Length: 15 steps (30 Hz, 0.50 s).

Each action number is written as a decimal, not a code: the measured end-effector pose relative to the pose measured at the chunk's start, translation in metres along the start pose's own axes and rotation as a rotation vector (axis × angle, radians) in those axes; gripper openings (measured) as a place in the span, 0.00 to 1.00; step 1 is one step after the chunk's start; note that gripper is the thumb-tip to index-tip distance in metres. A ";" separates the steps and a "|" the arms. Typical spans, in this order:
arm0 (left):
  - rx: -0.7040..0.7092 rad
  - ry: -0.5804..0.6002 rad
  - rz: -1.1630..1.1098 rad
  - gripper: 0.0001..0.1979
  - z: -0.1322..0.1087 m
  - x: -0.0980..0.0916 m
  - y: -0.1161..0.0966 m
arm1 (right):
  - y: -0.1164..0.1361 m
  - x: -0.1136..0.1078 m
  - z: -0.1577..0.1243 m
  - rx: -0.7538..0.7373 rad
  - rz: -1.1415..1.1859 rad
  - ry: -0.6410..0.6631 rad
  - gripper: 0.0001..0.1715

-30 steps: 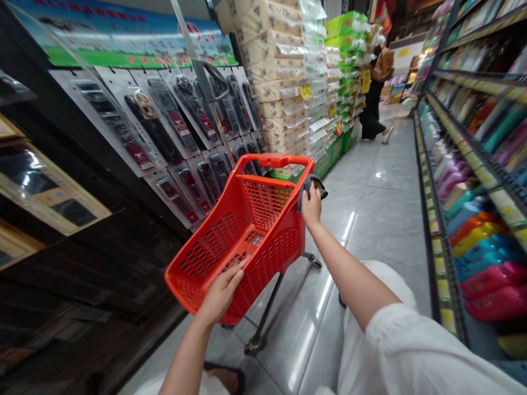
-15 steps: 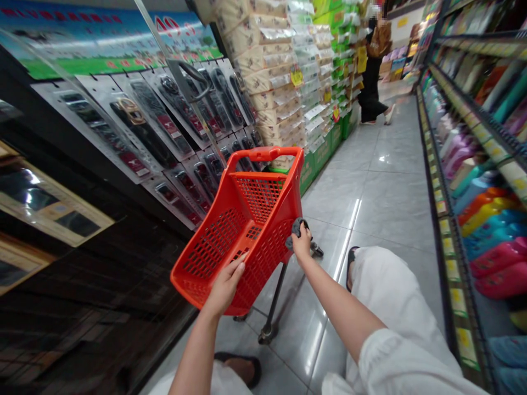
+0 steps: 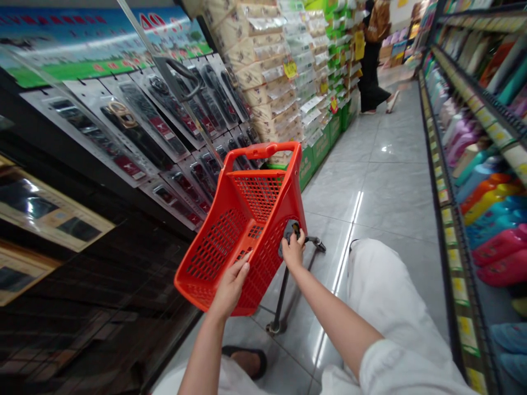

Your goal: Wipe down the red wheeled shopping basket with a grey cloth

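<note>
A red plastic shopping cart (image 3: 230,230) stands tilted on a thin grey frame with small wheels in a store aisle. My left hand (image 3: 231,285) grips the near rim of its basket, fingers curled over the edge. Against the outer right side wall of the basket my right hand (image 3: 293,251) presses a dark grey cloth (image 3: 289,230), fingers closed round it. The red handle (image 3: 263,151) is at the cart's far end. The basket looks empty.
Hanging packaged goods (image 3: 135,131) line the dark wall on the left, with stacked tissue packs (image 3: 267,71) beyond. Shelves of coloured bottles (image 3: 489,203) run along the right. A person (image 3: 373,60) stands far down the glossy tiled aisle (image 3: 382,181). My white trouser leg (image 3: 387,296) is beside the cart.
My right hand with the cloth has moved from the top right rim near the handle down the cart's outer side wall. My left hand has kept its hold on the near rim.
</note>
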<state>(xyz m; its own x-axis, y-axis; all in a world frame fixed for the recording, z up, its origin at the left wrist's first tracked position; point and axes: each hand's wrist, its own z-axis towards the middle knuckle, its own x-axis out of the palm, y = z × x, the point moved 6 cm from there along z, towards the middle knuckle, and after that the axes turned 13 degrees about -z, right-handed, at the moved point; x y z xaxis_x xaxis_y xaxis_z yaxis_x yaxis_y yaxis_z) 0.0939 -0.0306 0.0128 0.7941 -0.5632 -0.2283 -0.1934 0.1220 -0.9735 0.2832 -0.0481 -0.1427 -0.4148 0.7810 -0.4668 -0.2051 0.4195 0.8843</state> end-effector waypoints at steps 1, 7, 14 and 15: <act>-0.001 -0.011 0.002 0.33 0.001 0.001 0.000 | -0.003 0.003 0.003 0.039 -0.007 0.007 0.27; 0.018 -0.016 0.006 0.33 0.005 0.009 0.000 | -0.030 0.023 0.018 0.332 0.053 0.080 0.32; 0.034 -0.015 0.021 0.28 0.001 0.017 -0.002 | -0.017 0.011 0.035 0.176 0.242 -0.126 0.36; 0.032 -0.013 0.024 0.28 0.000 0.018 -0.002 | -0.011 0.005 0.037 0.107 0.291 -0.174 0.37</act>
<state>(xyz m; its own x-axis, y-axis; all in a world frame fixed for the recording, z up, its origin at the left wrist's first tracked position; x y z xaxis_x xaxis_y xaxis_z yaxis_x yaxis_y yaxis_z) 0.1089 -0.0411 0.0105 0.7971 -0.5490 -0.2516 -0.1942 0.1614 -0.9676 0.3163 -0.0315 -0.1555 -0.2827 0.9383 -0.1994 -0.0028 0.2071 0.9783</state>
